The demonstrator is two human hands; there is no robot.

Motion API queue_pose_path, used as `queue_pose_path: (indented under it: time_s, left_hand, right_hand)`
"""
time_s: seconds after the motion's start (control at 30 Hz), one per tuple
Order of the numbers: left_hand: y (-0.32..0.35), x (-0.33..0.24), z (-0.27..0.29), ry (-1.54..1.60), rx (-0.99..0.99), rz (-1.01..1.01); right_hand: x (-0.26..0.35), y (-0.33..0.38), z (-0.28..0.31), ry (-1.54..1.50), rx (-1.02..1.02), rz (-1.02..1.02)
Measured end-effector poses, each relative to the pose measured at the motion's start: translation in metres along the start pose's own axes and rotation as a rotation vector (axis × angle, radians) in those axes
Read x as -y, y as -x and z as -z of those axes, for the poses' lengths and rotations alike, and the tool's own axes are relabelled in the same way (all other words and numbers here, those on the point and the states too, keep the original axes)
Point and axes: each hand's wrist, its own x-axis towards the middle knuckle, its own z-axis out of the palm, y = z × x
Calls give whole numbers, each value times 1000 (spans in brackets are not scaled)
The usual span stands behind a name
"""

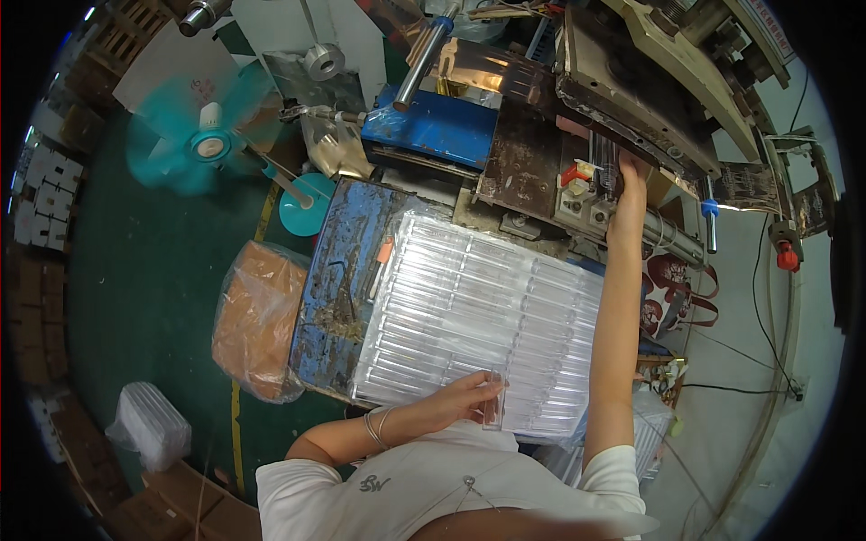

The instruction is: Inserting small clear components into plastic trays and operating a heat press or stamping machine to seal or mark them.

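My left hand (462, 398) is closed, its thumb and fingers pinching a small clear plastic piece (493, 415) close to my body. Under it lies a wide tray of clear plastic pieces (433, 298) set in long rows. My right arm stretches forward, and my right hand (630, 185) is in the gap beneath the upper plate of a press (622, 90). Its fingers are partly hidden there, so I cannot make out a grip. Just left of that hand sits a metal fixture (574, 206) with a red and white part on it.
A blue worn bench (329, 288) bears the tray. To the left turns a teal fan (209, 144), above a bag-wrapped brown bundle (262, 316). A blue metal box (433, 131) and foil strip (474, 65) are by the press. A patterned bag (666, 288) hangs at the right.
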Motion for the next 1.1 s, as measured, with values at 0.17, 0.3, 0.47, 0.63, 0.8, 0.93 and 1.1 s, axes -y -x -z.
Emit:
queue_pose_path:
  time_s: [0.17,0.3,0.47,0.63,0.8,0.93,1.1]
  left_hand:
    - [1,-1,2,-24,-15,-10]
    - [3,-2,0,-52,-28,-27]
    - [1,-1,3,-75,-20,-37]
    - [3,-1,1,-89,-19,-55]
    - [5,-5,1,-129,-24,-97]
    - [9,-9,10,-240,-203,-410]
    - [21,-45,7,-901,-431,-621]
  right_hand:
    - [5,3,-4,45,13,8]
    - [5,5,-9,90,10,46]
    - [6,3,-5,75,4,24]
    - [5,4,-5,28,27,31]
    - [3,3,4,-26,-7,38]
    - [5,16,26,75,-46,10]
    - [17,50,47,279,-35,85]
